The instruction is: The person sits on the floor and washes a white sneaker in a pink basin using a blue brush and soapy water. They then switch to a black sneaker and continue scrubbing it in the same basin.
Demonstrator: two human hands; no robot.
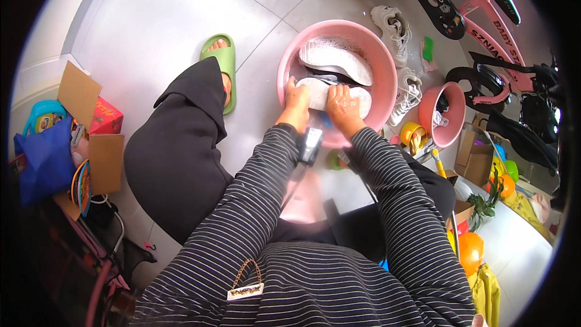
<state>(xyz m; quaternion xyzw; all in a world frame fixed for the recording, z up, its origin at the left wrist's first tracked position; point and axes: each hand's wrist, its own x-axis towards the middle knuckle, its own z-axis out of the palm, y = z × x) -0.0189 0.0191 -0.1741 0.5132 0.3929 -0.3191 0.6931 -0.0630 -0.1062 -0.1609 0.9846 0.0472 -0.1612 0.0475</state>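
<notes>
A pink plastic basin (390, 82) with foamy residue on its inner wall stands on the floor before me. Inside, my left hand (297, 101) grips one end of a shoe with a white sole (361, 100) turned upward. On the middle of that sole lie the fingers of my right hand (343, 105), wet and with some suds on the back. Another upturned shoe sole (336, 60) rests beside it, towards the basin's far side. My palms and most of the shoe uppers are hidden.
White sneakers (393, 32) stand right of the basin, near a green sponge or brush (427, 48). A smaller pink tub (459, 113) holds cloth. Further right is a pink child's bicycle (508, 45). At left stands an open cardboard box (105, 163) with toys and a blue bag (45, 159).
</notes>
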